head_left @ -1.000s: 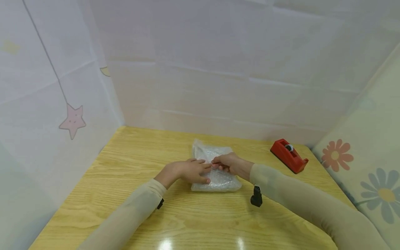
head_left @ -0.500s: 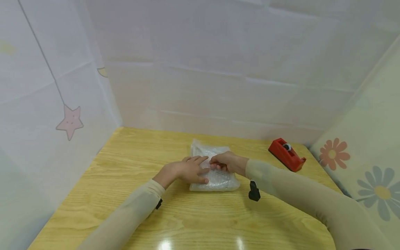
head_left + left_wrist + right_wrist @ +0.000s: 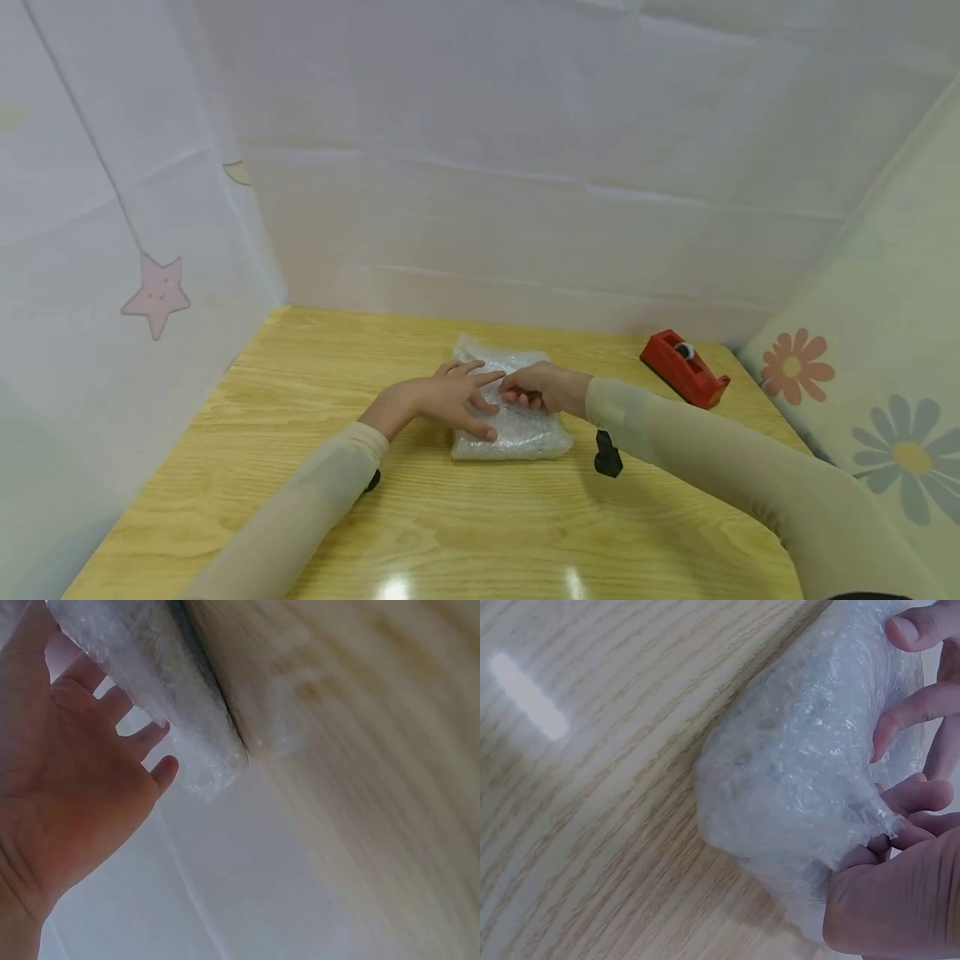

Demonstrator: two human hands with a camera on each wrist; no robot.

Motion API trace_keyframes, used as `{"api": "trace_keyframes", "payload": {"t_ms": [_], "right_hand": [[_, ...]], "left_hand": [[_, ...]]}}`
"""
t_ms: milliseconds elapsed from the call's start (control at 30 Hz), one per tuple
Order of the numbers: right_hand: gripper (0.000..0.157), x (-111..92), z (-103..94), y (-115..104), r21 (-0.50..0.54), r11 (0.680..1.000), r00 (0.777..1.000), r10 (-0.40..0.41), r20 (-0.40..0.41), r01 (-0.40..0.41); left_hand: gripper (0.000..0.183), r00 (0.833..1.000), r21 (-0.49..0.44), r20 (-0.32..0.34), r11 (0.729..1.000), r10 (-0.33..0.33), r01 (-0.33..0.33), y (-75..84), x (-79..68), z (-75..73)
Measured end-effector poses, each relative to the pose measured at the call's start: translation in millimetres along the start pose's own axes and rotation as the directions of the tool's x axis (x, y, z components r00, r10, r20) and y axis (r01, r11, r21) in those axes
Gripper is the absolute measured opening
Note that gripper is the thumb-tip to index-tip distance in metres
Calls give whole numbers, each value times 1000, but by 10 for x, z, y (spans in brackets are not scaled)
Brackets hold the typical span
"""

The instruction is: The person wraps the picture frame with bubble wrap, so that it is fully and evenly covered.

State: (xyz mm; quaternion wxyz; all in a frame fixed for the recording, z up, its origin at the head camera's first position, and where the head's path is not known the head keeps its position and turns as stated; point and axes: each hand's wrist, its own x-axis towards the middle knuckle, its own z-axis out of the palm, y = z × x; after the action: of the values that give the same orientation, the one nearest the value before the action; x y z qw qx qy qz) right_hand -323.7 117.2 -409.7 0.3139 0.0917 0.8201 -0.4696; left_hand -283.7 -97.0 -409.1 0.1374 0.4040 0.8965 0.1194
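A flat parcel in clear bubble wrap lies on the wooden table in the head view. My right hand pinches a bit of the wrap near the parcel's middle; in the right wrist view a bunched flap of bubble wrap sits between its fingers. Over the parcel's left side, my left hand spreads its fingers, the index finger reaching close to the right hand. In the left wrist view its fingers are straight to slightly bent beside the bubble wrap. The parcel's contents cannot be made out.
A red tape dispenser with a roll stands at the table's back right. Pale fabric walls border the table behind and on both sides. A small black device hangs under the right wrist.
My left hand has lifted slightly and spread its fingers more. The right hand keeps its pinch on the wrap with little movement. The whole view has shifted a little.
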Motion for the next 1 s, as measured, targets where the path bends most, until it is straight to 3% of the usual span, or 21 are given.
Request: {"api": "trace_keyframes", "payload": {"t_ms": [233,400,700,1000], "right_hand": [[36,-32,31,-8,-35,999,999,-21,31,22],[35,-58,28,-11,-61,998,999,-32,23,33],[24,-111,-33,3,-148,988,994,-22,111,38],[30,-27,-178,-5,-282,959,979,24,202,35]], "left_hand": [[68,999,-11,11,999,-30,30,-54,31,-34],[68,1000,-20,17,999,-26,26,-55,44,-46],[68,999,-31,22,999,-25,26,-15,36,-51],[66,999,-26,27,999,-37,37,22,11,-46]]}}
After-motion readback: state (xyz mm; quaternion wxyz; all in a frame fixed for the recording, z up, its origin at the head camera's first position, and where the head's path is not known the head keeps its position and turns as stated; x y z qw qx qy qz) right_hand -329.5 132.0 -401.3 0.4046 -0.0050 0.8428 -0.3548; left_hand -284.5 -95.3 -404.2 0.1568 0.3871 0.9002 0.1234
